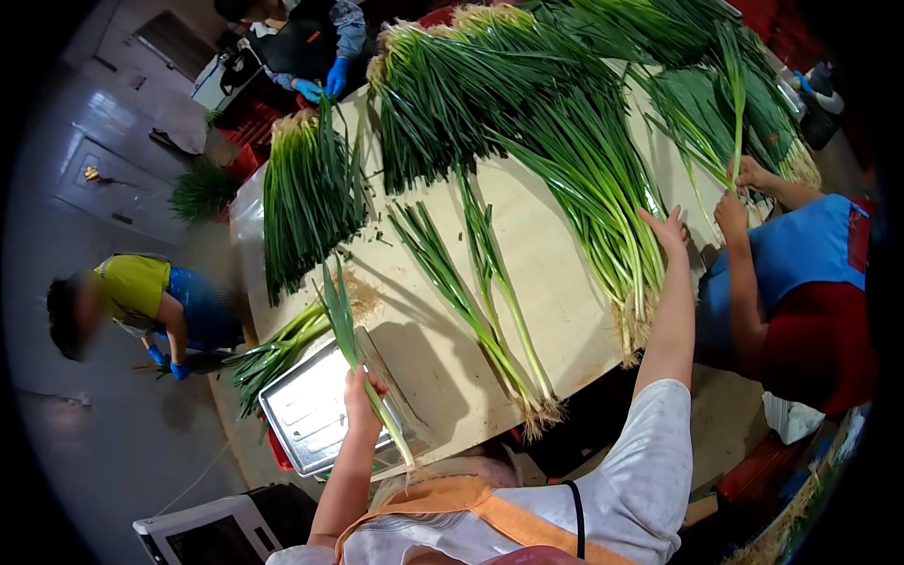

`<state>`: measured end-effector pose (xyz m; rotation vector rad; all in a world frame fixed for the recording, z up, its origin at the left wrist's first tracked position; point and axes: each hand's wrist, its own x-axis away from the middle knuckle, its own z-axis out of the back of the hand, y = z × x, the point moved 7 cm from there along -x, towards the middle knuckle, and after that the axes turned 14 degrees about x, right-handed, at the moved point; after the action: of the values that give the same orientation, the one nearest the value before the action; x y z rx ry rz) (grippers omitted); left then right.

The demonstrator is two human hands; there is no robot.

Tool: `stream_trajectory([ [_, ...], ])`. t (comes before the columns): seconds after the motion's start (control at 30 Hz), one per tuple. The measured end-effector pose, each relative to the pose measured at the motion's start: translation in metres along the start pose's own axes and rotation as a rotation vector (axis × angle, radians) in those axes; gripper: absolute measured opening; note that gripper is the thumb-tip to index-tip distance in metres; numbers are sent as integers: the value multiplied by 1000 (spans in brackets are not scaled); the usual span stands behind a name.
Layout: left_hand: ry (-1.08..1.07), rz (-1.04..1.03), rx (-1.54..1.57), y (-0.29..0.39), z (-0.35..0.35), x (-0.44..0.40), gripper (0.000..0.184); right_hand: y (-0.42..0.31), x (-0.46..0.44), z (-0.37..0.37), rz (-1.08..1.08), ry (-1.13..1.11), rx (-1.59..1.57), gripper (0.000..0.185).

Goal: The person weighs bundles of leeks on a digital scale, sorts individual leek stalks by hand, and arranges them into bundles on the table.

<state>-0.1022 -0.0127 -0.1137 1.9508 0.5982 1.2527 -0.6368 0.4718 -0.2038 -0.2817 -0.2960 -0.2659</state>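
Observation:
My left hand [363, 395] is closed around the pale stem of a leek [341, 320], its leaves pointing up and away and its roots toward me. Beneath and left of this hand is a shiny metal weighing tray [306, 405]. My right hand [667, 229] has its fingers spread at the right edge of a large heap of leeks [603, 207]; whether it touches them I cannot tell. Between my hands, a few loose leeks [499, 320] lie on the pale table [443, 395], roots at its near edge.
Thick rows of leeks [452, 94] cover the far side, with a separate bunch [306, 198] at the left. More leeks [268, 353] lie beside the tray. A co-worker in a blue apron [815, 245] handles leeks at right. Two people in blue gloves work at the far side and left.

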Motion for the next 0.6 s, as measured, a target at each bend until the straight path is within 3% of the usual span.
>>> stream_trajectory([
  [0.2, -11, -10, 48, -7, -10, 2, 20, -21, -19, -35, 116, -117, -3, 125],
  [0.33, -10, -2, 69, -15, -10, 1, 18, -24, -33, -64, 330, -126, -61, 121],
  [0.43, -37, 3, 94, -13, -11, 3, 23, -22, -33, -73, 420, -137, -124, 101],
  [0.6, -40, 10, 135, -4, -6, 9, 25, -48, 37, -59, 455, -202, -268, 90],
])
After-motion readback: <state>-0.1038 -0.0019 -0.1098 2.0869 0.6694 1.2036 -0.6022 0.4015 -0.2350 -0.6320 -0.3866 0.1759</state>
